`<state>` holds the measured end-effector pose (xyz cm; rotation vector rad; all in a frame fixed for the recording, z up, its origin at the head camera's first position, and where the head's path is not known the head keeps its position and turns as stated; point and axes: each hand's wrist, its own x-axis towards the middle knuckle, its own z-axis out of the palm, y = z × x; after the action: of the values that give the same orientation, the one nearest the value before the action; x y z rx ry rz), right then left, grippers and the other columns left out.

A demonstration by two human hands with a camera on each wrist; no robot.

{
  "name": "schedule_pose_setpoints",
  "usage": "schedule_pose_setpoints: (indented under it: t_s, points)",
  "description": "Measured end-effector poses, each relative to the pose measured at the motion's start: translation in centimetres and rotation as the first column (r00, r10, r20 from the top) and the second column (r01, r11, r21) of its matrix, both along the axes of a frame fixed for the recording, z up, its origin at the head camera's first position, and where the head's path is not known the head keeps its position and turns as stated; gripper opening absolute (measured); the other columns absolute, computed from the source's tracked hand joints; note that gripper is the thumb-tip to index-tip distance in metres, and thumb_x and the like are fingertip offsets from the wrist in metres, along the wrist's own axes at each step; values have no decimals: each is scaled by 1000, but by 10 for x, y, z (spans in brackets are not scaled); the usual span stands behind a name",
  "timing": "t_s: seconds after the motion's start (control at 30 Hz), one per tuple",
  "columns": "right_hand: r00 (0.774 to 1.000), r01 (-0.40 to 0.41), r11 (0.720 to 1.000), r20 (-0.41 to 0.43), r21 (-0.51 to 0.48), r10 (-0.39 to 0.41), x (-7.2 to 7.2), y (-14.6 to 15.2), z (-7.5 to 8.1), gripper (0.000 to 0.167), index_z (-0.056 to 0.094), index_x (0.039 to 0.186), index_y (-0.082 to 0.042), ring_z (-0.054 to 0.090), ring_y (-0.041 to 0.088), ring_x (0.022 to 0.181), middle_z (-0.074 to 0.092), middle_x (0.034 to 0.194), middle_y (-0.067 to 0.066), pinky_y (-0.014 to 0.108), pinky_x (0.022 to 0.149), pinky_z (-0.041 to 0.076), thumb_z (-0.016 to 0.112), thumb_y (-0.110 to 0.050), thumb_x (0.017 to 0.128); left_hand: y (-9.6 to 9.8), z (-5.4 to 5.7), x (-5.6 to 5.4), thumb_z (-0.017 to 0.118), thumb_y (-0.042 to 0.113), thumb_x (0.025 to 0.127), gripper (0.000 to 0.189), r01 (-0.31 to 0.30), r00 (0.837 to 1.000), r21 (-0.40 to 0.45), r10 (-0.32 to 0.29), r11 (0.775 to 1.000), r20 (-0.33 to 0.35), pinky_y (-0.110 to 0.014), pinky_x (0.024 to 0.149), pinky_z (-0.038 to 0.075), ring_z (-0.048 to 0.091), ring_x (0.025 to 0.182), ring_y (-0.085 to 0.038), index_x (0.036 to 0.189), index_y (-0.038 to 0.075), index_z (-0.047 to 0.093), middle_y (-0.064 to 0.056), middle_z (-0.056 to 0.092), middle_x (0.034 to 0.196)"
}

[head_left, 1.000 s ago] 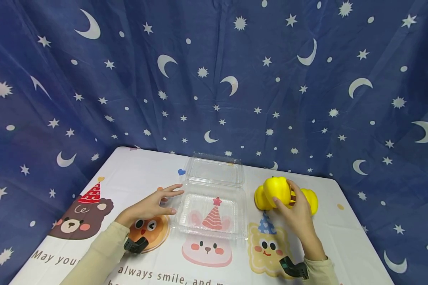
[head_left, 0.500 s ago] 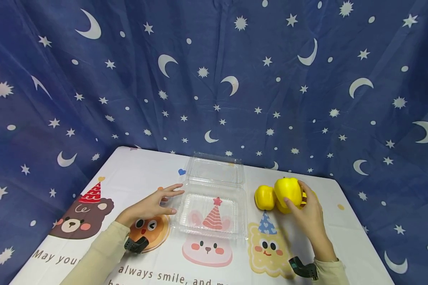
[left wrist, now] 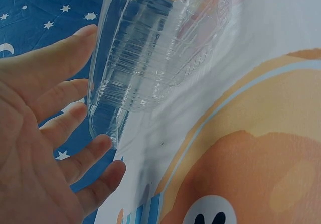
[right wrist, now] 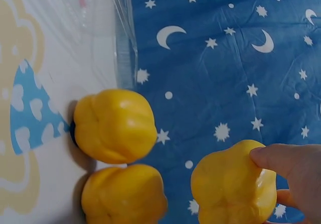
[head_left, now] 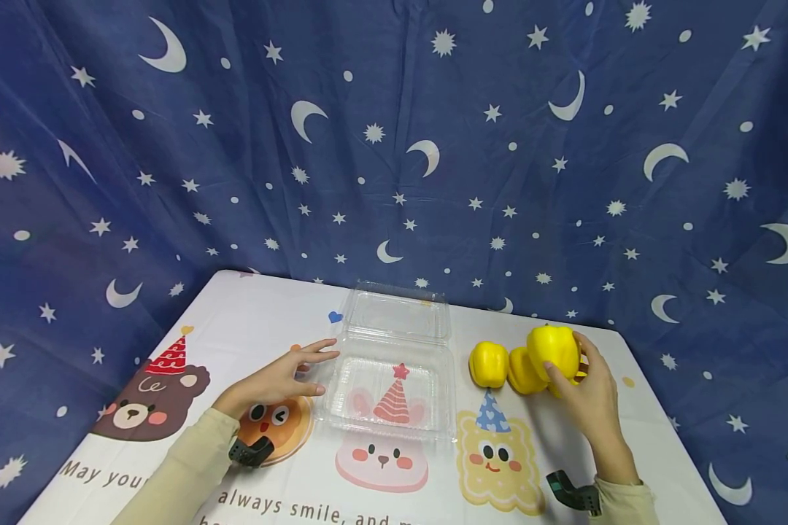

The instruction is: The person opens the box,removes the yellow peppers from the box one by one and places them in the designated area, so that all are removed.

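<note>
My right hand point(head_left: 587, 394) grips a yellow bell pepper point(head_left: 553, 351), thumb on its near side, raised above the table at the right. Two more yellow bell peppers stand on the cloth, a left one point(head_left: 489, 364) and a middle one point(head_left: 525, 370); another shows only partly behind the held one. In the right wrist view the held pepper point(right wrist: 233, 184) hangs apart from the two standing ones. My left hand point(head_left: 279, 375) has its fingers spread beside the left rim of a clear plastic clamshell box point(head_left: 394, 419), whose lid point(head_left: 397, 315) lies folded back.
A white tablecloth point(head_left: 289, 299) with cartoon prints covers the table. Behind its far edge hangs a dark blue curtain point(head_left: 368, 182) with moons and stars. A black wrist camera point(head_left: 251, 452) sits on the left wrist, another camera point(head_left: 573, 492) on the right.
My right hand has moved right with the held pepper, passing in front of the others and uncovering the left and middle ones. The left hand and the box have stayed still.
</note>
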<state>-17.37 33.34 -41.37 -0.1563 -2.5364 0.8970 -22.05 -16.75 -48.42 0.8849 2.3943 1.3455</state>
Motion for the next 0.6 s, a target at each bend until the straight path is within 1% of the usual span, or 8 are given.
schedule_pose_setpoints:
  t_s: [0.13, 0.3, 0.47, 0.53, 0.6]
  points:
    - [1000, 17, 1000, -2, 9, -17, 1, 7, 3, 70, 43, 150, -2, 62, 45, 110, 54, 142, 29, -1, 75, 33, 75, -16, 89, 0, 1, 0, 73, 17, 92, 68, -1, 1000, 4, 1, 1000, 4, -73, 112, 34, 22, 151, -52, 150, -2, 44, -22, 23, 167]
    - [998, 53, 998, 23, 26, -54, 3, 15, 6, 71, 41, 152, -3, 61, 45, 110, 52, 144, 29, 11, 75, 38, 74, -18, 91, 0, 1, 0, 73, 16, 92, 68, 3, 1000, 7, -3, 1000, 2, -73, 112, 33, 21, 151, -53, 150, -3, 44, -23, 24, 166]
    - [995, 83, 996, 44, 31, -85, 4, 23, 9, 72, 39, 154, -4, 60, 46, 112, 52, 145, 28, 21, 79, 42, 72, -20, 92, 0, 1, 1, 73, 17, 91, 68, 7, 1000, 10, -7, 1000, 2, -73, 111, 34, 22, 151, -53, 150, -3, 44, -23, 24, 166]
    - [994, 93, 995, 46, 33, -95, 3, 26, 10, 72, 38, 154, -4, 60, 46, 113, 52, 145, 28, 23, 80, 42, 72, -20, 93, 0, 0, 0, 73, 17, 91, 69, 5, 1000, 9, -5, 1000, 4, -73, 112, 33, 22, 151, -52, 150, -3, 44, -23, 24, 166]
    - [993, 102, 994, 54, 34, -104, 3, 30, 11, 73, 36, 156, -5, 59, 47, 114, 51, 145, 28, 28, 83, 44, 72, -19, 93, 0, 0, 0, 73, 17, 91, 69, 4, 1000, 8, -4, 1000, 4, -73, 112, 33, 22, 151, -52, 150, -3, 44, -23, 24, 166]
